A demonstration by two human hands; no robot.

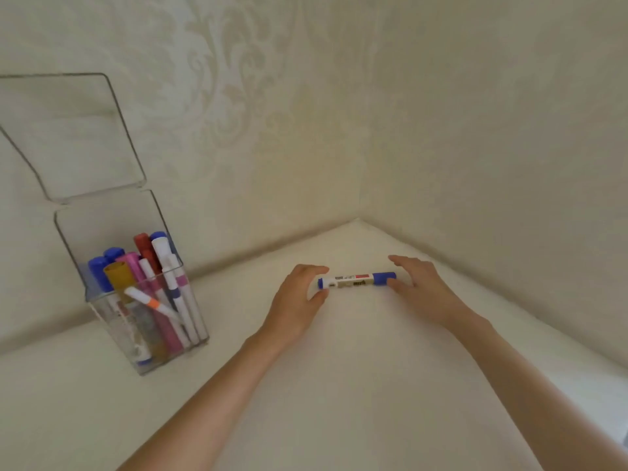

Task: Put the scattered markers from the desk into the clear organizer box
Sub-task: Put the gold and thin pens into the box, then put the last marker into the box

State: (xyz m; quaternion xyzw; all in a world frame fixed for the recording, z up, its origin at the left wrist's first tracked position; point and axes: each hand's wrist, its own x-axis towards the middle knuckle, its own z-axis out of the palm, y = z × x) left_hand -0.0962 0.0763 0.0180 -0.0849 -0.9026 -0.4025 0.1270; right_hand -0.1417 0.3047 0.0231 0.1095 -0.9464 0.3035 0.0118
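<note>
My left hand [299,294] and my right hand [419,283] meet at the 2 ends of 1 marker [356,279], which lies flat and crosswise on the pale surface [339,385] near the corner where the 2 papered walls join. The marker has a white barrel with a printed label and a blue cap at its right end. My left fingers [314,269] curl loosely around the left end, thumb below and fingertips above, touching it. My right thumb presses at the blue cap while the other right fingers [404,261] arch over it, spread only a little. Whether the marker is lifted or resting on the surface I cannot tell, though it sits very low.

Well apart to my left stands the clear organizer box [112,317], upright by the wall, its hinged lid [78,137] swung up and open. Inside it a bundle of markers [153,290] leans at angles: blue caps, a red one, a pink one, a yellow-brown one, and several slim white pens, 1 with an orange band lying tilted across the front.
</note>
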